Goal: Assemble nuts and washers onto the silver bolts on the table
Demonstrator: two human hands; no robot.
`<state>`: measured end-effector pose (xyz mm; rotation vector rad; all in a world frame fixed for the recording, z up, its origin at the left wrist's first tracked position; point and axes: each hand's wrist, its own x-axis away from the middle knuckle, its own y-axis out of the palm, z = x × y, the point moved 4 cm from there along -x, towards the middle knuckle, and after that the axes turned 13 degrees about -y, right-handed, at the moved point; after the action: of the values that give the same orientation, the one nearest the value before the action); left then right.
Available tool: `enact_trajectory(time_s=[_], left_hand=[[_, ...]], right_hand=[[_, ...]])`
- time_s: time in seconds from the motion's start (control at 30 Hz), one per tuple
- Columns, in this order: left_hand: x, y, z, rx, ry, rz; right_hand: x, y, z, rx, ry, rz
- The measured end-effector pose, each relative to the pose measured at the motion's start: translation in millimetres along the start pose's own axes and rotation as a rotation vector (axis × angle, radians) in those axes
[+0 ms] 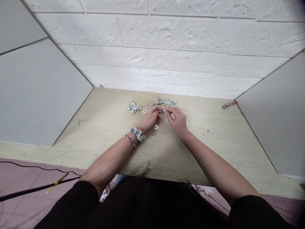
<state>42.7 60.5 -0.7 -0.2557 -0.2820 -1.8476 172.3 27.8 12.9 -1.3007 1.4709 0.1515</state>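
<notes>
- Two bare hands meet over the table (209, 152), the left hand (151, 115) and the right hand (176, 119) on either side of one small bolt (163, 109), which sits between their fingertips.
- Both hands have thumb and forefinger drawn narrow at the bolt; at this size one cannot tell which hand grips it, or whether either pinch is closed on metal.
- A good way to work is for one hand to steady the bolt upright by its head while the other handles the free end with light fingertip pressure.
- Any small part should be kept square to the shank, since a tilted one would likely bind or slip.
- One loose washer (155, 127) lies just near of the left hand and another washer (144, 111) to its left; both wrists are best kept from sweeping them.
- To the left stands a group of bolts (133, 107); at the far side lies a mixed pile of hardware (169, 102), close beyond the fingers, so short movements suit this spot.
</notes>
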Motion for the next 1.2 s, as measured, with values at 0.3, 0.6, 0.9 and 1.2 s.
enact_trajectory(time_s=[0.3,0.6,0.9,1.2], left_hand=[[9,11.4,-5,0.467,-0.407,-0.267],[7,7.7,-10,0.387,-0.505,-0.346],[4,6.9,-14,0.365,-0.504,-0.337],[2,5.9,-12,0.449,-0.474,-0.370]], right_hand=[[3,6,-7,-0.028,-0.107,-0.095],[2,8,-8,-0.075,-0.127,-0.047],[3,9,3,-0.214,0.055,-0.102],[9,10,9,-0.424,0.263,-0.004]])
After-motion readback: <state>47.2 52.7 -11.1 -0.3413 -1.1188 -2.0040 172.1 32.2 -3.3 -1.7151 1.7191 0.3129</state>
